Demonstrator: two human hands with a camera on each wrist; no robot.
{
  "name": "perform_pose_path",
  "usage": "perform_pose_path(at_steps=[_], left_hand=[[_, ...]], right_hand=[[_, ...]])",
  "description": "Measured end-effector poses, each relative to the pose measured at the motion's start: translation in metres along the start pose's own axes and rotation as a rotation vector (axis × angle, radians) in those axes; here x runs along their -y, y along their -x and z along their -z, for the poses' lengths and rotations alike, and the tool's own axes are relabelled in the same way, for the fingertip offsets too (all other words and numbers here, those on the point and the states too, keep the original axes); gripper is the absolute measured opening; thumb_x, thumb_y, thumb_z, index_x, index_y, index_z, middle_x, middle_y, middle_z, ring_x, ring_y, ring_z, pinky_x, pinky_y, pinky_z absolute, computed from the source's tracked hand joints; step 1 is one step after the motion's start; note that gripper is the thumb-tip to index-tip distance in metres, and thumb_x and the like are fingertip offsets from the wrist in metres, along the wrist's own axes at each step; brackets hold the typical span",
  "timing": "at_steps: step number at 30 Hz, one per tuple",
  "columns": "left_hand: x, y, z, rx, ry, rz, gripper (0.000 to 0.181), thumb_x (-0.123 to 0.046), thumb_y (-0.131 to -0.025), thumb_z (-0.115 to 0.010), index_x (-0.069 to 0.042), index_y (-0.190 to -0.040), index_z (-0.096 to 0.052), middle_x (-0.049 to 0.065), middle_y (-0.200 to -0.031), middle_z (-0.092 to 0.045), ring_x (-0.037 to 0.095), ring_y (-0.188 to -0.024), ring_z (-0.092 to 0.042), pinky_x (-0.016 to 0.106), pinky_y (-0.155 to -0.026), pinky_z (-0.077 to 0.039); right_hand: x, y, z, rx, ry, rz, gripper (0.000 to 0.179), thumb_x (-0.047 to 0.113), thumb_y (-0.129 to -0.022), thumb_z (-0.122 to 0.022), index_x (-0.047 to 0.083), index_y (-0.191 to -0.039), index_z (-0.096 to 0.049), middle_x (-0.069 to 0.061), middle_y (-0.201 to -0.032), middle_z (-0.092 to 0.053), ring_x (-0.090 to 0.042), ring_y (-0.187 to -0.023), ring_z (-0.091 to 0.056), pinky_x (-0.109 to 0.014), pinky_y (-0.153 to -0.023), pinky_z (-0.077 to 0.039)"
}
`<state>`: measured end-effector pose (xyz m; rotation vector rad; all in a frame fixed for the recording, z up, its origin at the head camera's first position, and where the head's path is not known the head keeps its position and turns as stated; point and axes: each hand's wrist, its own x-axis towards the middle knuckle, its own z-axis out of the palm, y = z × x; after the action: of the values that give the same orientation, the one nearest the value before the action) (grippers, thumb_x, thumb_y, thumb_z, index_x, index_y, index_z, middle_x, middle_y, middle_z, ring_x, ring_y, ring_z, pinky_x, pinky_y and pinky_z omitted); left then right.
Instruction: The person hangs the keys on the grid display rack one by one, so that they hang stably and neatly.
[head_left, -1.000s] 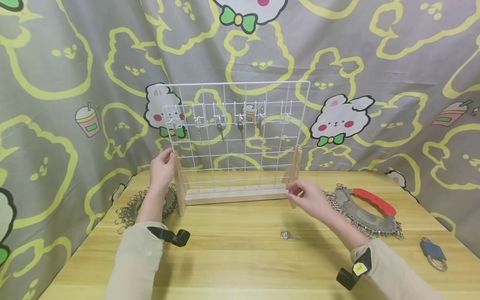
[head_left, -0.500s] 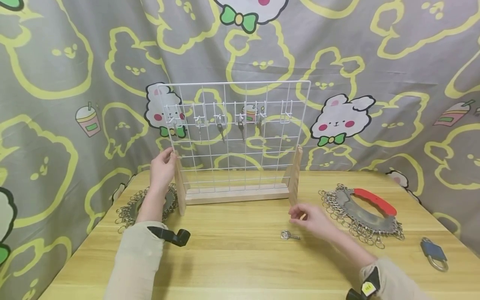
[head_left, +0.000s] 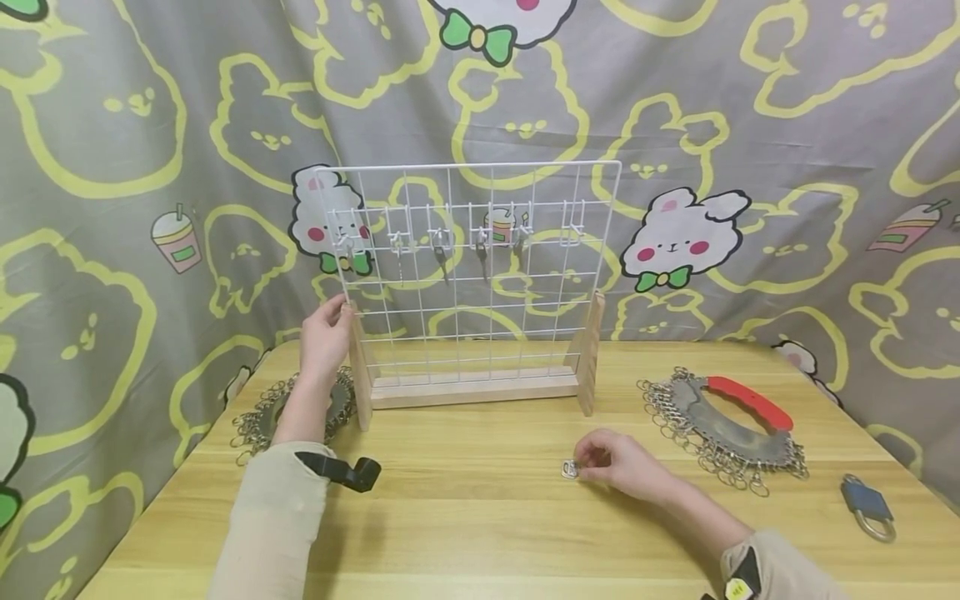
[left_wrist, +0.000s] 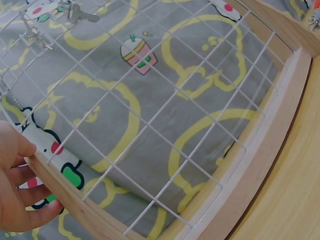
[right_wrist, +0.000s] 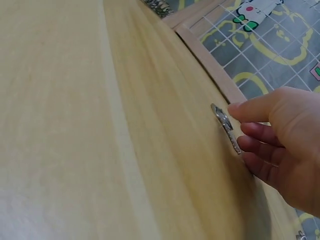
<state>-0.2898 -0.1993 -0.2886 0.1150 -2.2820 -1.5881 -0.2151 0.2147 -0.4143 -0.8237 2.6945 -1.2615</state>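
Observation:
My left hand (head_left: 324, 337) grips the top of the left wooden upright (head_left: 359, 371) of a white wire grid rack (head_left: 468, 308); in the left wrist view the thumb lies in front and fingers behind. My right hand (head_left: 626, 465) is low over the table, reaching a silver key (head_left: 570, 469). In the head view the key's bow shows beyond the fingertips and its blade is hidden. The right wrist view shows the key (right_wrist: 223, 119) beside the thumb and fingertips, with a gap between thumb and forefinger. White hooks (head_left: 440, 238) on the grid carry several hanging keys (head_left: 443, 265).
To the right lie a red-handled metal key ring plate (head_left: 723, 429) fringed with small rings and a blue padlock (head_left: 867, 504). Another ringed metal piece (head_left: 262, 421) lies behind the left forearm. A patterned grey curtain (head_left: 675, 108) hangs behind the wooden table (head_left: 465, 533).
My right hand has left the rack's right wooden foot and come down and toward me to the key, now partly covering it. My left hand stays on the upright.

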Motion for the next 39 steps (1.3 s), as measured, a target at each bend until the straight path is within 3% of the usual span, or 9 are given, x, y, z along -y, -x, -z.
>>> perform_pose_path(at_steps=[20, 26, 33, 39], left_hand=[[-0.001, 0.000, 0.001, -0.006, 0.008, -0.004, 0.044, -0.022, -0.100, -0.039, -0.007, -0.142, -0.037, 0.016, -0.137, -0.045, 0.031, -0.128, -0.039, 0.043, -0.106, -0.032], [0.000, 0.000, 0.000, -0.008, 0.002, -0.004, 0.044, -0.022, -0.100, -0.040, -0.008, -0.141, -0.038, 0.015, -0.138, -0.044, 0.031, -0.128, -0.039, 0.042, -0.106, -0.032], [0.001, -0.001, 0.000, -0.007, 0.010, -0.009, 0.044, -0.021, -0.100, -0.040, -0.007, -0.141, -0.039, 0.016, -0.137, -0.046, 0.031, -0.127, -0.040, 0.043, -0.106, -0.033], [0.001, -0.001, 0.000, -0.006, 0.013, -0.015, 0.044, -0.021, -0.100, -0.041, -0.005, -0.141, -0.038, 0.017, -0.136, -0.046, 0.031, -0.128, -0.039, 0.043, -0.106, -0.032]], right_hand=[[-0.004, -0.001, -0.007, -0.008, 0.175, 0.150, 0.011, 0.006, -0.080, -0.068, 0.016, -0.078, -0.063, 0.010, -0.080, -0.053, -0.003, -0.074, -0.049, -0.022, -0.067, -0.048], [-0.005, -0.001, -0.007, -0.037, 0.172, 0.135, 0.012, 0.005, -0.084, -0.064, 0.015, -0.079, -0.060, 0.009, -0.080, -0.052, -0.003, -0.075, -0.049, -0.024, -0.068, -0.048], [-0.005, -0.005, -0.002, -0.066, 0.152, 0.060, 0.010, 0.007, -0.086, -0.063, 0.014, -0.080, -0.059, 0.009, -0.079, -0.055, -0.005, -0.074, -0.052, -0.024, -0.068, -0.048], [-0.002, -0.006, 0.003, -0.137, 0.179, 0.034, 0.008, 0.008, -0.086, -0.063, 0.012, -0.081, -0.059, 0.010, -0.074, -0.055, -0.004, -0.070, -0.050, -0.023, -0.063, -0.047]])
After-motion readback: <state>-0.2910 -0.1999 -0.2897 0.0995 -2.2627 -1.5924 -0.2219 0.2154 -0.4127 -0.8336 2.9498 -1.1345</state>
